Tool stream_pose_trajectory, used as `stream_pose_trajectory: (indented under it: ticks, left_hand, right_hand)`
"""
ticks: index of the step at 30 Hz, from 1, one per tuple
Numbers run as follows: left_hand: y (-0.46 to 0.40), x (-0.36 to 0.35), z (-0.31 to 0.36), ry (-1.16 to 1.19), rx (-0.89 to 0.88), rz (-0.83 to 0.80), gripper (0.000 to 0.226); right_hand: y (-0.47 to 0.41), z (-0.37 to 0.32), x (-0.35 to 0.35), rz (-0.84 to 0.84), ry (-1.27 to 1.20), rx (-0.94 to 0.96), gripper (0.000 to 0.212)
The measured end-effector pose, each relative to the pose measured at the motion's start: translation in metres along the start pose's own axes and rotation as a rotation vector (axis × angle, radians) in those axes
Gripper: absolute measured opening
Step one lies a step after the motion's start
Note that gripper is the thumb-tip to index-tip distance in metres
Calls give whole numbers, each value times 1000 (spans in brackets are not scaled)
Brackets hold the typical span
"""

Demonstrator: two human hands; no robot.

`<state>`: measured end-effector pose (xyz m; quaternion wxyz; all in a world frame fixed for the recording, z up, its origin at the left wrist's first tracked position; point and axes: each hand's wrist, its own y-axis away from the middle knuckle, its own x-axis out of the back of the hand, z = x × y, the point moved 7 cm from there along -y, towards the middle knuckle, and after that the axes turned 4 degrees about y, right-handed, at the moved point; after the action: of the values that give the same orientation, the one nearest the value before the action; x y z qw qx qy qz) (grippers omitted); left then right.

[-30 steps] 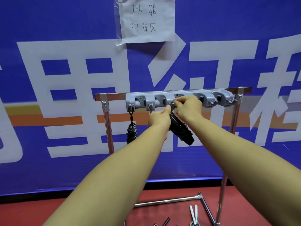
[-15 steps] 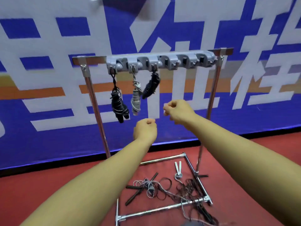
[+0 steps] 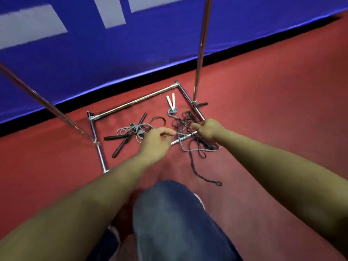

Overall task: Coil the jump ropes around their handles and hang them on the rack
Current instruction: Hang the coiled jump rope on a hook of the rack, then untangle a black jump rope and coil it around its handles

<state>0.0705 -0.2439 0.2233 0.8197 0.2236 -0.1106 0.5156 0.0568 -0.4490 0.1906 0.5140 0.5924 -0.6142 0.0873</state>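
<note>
Where the jump ropes lie loose on the red floor (image 3: 263, 95), they form two tangles inside and across the chrome base frame of the rack (image 3: 131, 104): a grey rope (image 3: 131, 129) heaped toward the left and a dark rope (image 3: 185, 121) toward the right, one dark strand trailing out over the front bar toward the camera. The left hand (image 3: 156, 140) pinches a grey strand between thumb and fingers just above the front bar. The right hand (image 3: 207, 129) is curled among the dark cords; whether it actually grips one I cannot tell. Black handles (image 3: 122, 142) lie crossed at the left, a pair of white handles (image 3: 171, 100) near the back right corner. Two chrome uprights rise from the base before a blue banner (image 3: 94, 53). A denim-clad knee (image 3: 169, 213) fills the foreground.
</note>
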Motion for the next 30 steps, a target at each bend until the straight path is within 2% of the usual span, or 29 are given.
stream_pose_trajectory:
  ticks: [4, 7, 9, 11, 14, 16, 19, 22, 25, 28, 30]
  left_hand:
    - [-34, -28, -54, 67, 97, -65, 31]
    - [-61, -47, -88, 156, 192, -77, 26]
    - [-76, -63, -108, 227, 249, -85, 22]
    - [-87, -77, -129, 305, 302, -103, 23]
    - [-98, -93, -156, 397, 383, -133, 23]
    - [-104, -99, -174, 456, 444, -122, 21]
    - [-112, -101, -201, 467, 496, -95, 21]
    - [-113, -100, -215, 411, 501, -90, 25]
    - [-113, -93, -213, 352, 482, -75, 28]
    - [-112, -83, -194, 348, 440, -56, 22]
    - [-110, -74, -175, 347, 412, -56, 19]
  right_hand:
    - [-63, 65, -55, -97, 24, -146, 30]
    - [-121, 97, -92, -115, 105, -145, 32]
    - [-155, 113, -111, -68, 184, -151, 33]
    - [-181, 129, -131, -30, 259, -155, 43]
    - [-213, 151, -164, -70, 356, -172, 70]
    - [-230, 165, -175, -56, 349, -242, 79]
    - [-248, 187, -181, 90, 289, -364, 57]
    - [-245, 206, -180, 117, 364, -450, 42]
    - [-240, 205, -164, 212, 429, -399, 42]
    - [-222, 183, -136, 307, 253, -267, 36]
    - [-200, 169, -113, 277, 162, -249, 31]
